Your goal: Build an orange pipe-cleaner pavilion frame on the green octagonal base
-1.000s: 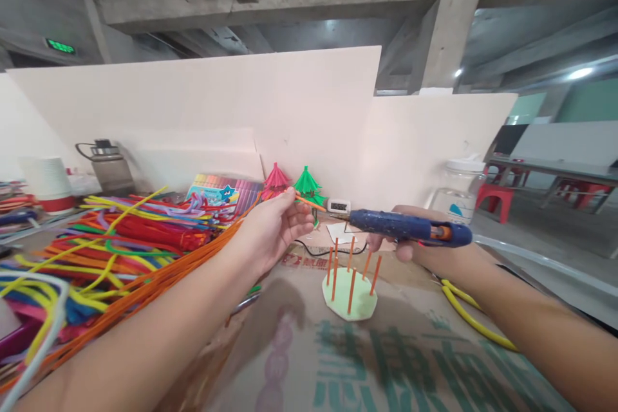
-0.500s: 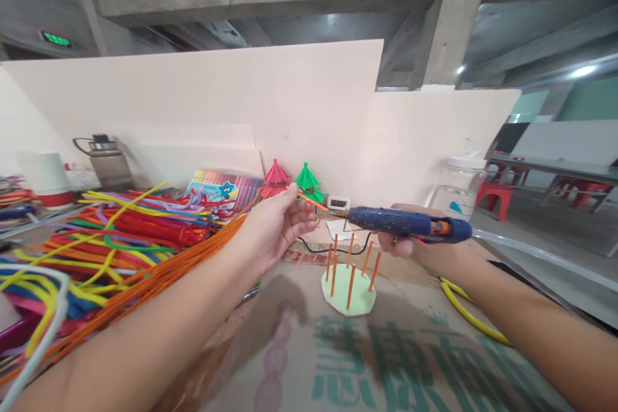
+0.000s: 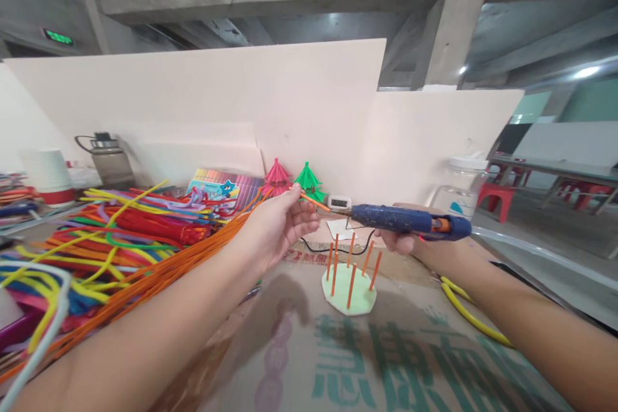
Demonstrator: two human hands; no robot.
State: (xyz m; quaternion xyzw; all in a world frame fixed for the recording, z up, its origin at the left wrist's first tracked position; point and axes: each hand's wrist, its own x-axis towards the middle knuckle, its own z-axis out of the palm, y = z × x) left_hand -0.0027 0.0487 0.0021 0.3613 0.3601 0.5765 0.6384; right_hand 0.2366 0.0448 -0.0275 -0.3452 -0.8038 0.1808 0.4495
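Note:
My left hand (image 3: 293, 222) pinches a short orange stick (image 3: 316, 201) between thumb and finger, its free end pointing right. My right hand (image 3: 396, 239) is wrapped round a blue glue gun (image 3: 392, 217), held level with its nozzle pointing left. The nozzle tip is at the stick's free end; whether they touch I cannot tell. Below the two hands, a pale green many-sided base (image 3: 342, 299) lies on the cardboard, with several short orange sticks (image 3: 352, 286) standing upright around its edge.
Colourful pipe cleaners (image 3: 159, 225) heap up on the left. Behind stand pink (image 3: 277, 174) and green (image 3: 308, 178) paper-like trees, a marker pack (image 3: 226, 187) and a small digital timer (image 3: 339, 203). A clear jar (image 3: 458, 187) is at the right; a yellow strip (image 3: 470, 315) lies near my right forearm.
Almost nothing differs. The glue gun nozzle and the orange stick remain end to end, and the whole view has shifted very slightly.

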